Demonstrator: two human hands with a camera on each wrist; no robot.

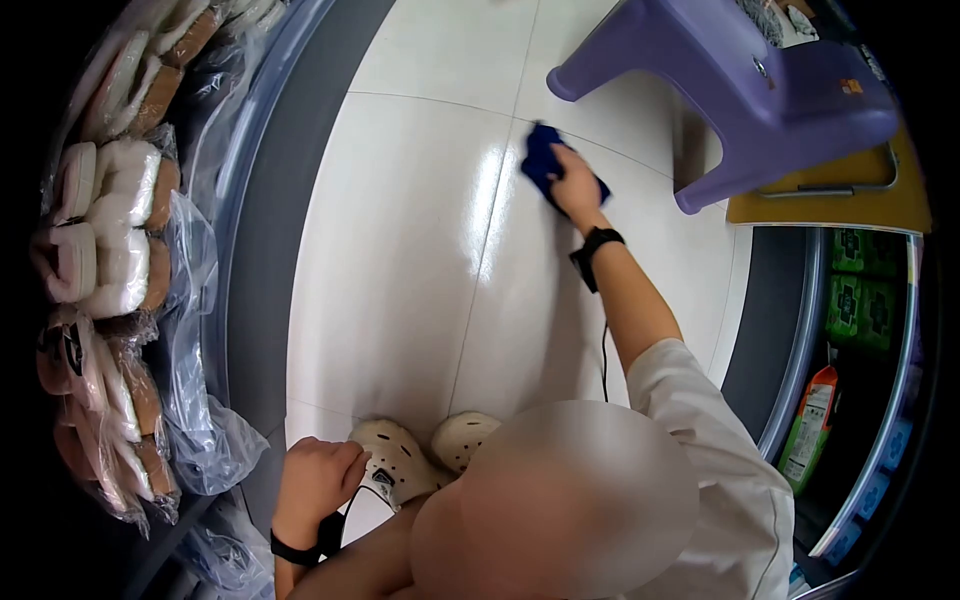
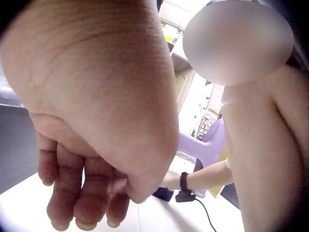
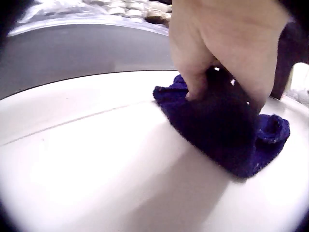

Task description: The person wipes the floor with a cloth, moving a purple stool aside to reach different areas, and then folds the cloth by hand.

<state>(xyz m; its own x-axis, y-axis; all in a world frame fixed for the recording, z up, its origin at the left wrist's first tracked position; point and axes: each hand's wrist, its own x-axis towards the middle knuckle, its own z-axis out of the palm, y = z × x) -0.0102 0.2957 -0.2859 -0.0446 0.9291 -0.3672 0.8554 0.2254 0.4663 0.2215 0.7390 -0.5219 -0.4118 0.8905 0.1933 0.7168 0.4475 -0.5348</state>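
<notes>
A dark blue cloth point(image 1: 540, 158) lies bunched on the glossy white floor tiles, far forward in the head view. My right hand point(image 1: 577, 188) grips it from above. In the right wrist view the thumb and fingers straddle the cloth point(image 3: 212, 130), whose edges spread over the floor. My left hand point(image 1: 318, 470) hangs by the knee, above the clogs, holding nothing. Seen in the left wrist view, the fingers of the left hand point(image 2: 91, 145) are loosely bent.
At the upper right stands a purple plastic stool point(image 1: 720, 100), close to a yellow board point(image 1: 830, 208) with a metal handle. Shelves with green packs point(image 1: 860, 300) line the right side. Plastic-wrapped slippers point(image 1: 125, 225) fill the left shelf. Cream clogs point(image 1: 395, 460) are below.
</notes>
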